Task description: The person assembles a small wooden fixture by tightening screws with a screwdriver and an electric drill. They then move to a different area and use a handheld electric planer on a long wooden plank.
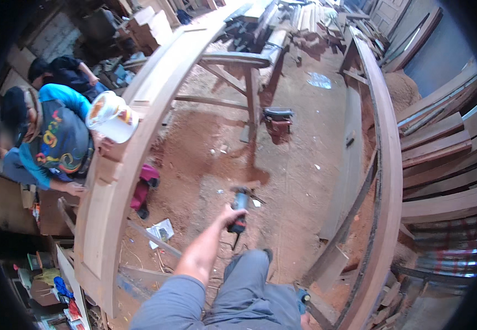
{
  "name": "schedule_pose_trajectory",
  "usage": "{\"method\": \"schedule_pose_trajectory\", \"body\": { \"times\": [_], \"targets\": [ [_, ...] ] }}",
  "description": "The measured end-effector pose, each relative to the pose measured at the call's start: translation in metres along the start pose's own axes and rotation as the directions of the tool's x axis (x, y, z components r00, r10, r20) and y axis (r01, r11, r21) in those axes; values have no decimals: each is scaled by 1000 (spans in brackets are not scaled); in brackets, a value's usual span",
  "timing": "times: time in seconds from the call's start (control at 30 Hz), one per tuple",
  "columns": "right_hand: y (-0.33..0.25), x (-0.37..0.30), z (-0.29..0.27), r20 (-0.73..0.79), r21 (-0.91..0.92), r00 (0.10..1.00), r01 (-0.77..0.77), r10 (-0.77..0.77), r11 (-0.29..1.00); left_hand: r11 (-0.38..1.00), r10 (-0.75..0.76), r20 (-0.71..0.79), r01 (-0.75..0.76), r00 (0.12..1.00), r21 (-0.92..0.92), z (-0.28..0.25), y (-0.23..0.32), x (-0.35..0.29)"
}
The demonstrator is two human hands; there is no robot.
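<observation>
My left hand reaches forward from a grey sleeve and is closed around a small black and blue power tool. The tool hangs over the sawdust-covered floor, with its cord trailing down toward my grey trouser leg. It is slightly blurred. A long curved wooden frame runs along my left side, about an arm's length from the tool. My right hand is not in sight.
A white bucket sits on the left frame, beside a person in a bright blue patterned shirt. A second curved wooden frame stands at right, with stacked planks behind it. Another dark power tool and a red cloth lie on the floor.
</observation>
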State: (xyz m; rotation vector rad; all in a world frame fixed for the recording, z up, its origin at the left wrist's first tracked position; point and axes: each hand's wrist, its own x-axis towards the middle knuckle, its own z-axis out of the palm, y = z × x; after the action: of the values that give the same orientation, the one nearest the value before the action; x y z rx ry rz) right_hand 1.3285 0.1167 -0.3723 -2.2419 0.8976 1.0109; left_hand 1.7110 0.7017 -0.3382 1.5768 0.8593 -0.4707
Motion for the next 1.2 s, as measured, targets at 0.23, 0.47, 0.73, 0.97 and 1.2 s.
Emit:
{"method": "schedule_pose_trajectory", "body": {
  "times": [0.23,0.47,0.73,0.97,1.2],
  "targets": [
    [-44,40,-20,-43,-57,997,-74,71,996,977,-181,-13,181,983,110,-13,85,144],
    [-230,75,-43,27,45,956,-293,292,955,958,-250,11,245,968,147,59,122,394],
    [-419,97,-107,-153,35,954,-255,257,966,932,-246,46,223,968,285,77,82,600],
    [-554,135,-175,-58,23,989,-133,134,991,591,-288,-47,216,956,777,49,33,595],
    [-719,125,-314,-34,379,999,22,-10,925,280,-602,142,41,786,959,3,130,372]
  ]
}}
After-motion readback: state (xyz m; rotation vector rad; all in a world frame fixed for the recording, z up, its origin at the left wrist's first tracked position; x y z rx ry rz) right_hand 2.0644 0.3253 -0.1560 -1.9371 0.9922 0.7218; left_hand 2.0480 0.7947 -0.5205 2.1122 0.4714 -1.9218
